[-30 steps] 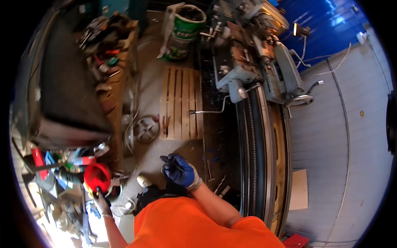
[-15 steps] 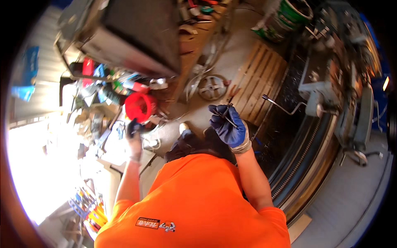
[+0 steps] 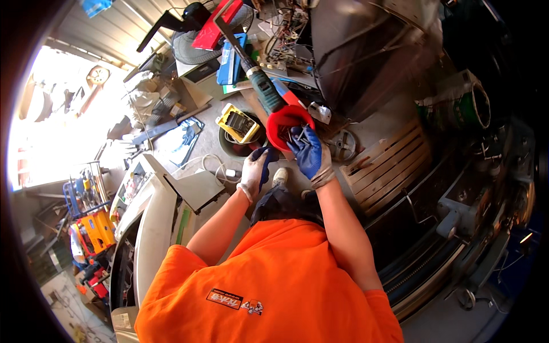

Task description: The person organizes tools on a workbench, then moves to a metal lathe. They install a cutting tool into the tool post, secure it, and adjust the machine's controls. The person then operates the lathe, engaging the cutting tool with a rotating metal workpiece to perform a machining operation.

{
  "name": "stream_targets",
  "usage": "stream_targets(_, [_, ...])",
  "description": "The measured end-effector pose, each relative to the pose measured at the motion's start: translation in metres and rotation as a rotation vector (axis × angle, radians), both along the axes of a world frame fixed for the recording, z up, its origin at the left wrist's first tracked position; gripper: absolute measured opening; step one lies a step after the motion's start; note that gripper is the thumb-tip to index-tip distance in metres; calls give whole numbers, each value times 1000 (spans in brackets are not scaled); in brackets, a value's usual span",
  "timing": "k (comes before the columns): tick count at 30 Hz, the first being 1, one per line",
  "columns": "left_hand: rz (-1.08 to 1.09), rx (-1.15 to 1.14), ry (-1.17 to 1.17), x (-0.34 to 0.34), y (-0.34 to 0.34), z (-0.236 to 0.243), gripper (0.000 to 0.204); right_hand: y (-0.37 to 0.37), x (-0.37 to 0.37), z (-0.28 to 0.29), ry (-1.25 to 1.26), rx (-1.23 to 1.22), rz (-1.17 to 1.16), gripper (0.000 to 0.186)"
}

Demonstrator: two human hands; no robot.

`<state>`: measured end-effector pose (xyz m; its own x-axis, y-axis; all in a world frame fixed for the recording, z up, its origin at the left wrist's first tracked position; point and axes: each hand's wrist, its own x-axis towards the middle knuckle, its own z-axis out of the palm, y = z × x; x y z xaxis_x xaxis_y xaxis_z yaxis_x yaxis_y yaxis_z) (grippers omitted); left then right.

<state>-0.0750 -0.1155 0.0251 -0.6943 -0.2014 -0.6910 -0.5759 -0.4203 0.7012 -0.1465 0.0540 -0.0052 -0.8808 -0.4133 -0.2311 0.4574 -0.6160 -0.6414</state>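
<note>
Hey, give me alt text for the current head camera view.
A gloved right hand holds thin metal pieces at the rim of a red bucket, the gloved left hand beside the bucket. An orange shirt fills the lower middle; a slatted wooden pallet and a lathe are to the right.

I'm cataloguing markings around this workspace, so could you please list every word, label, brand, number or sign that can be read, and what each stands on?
Orange T-shirt: a rectangular printed badge beside a cartoon figure; I am leaving its wording uncopied.
Red bucket: no text visible.
Green bucket: any print is too dark and blurred to read.
Orange box-shaped object: any marks are too small to read.
No other text is legible.
</note>
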Motion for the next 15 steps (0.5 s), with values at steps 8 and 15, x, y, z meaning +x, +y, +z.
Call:
stream_targets(8, [-25, -178, 90, -12, -1, 13, 19, 44, 11, 56, -363, -296, -75, 33])
stream_targets(15, [-416, -493, 370, -7, 33, 17, 26, 127, 70, 86, -199, 651, -330, 25])
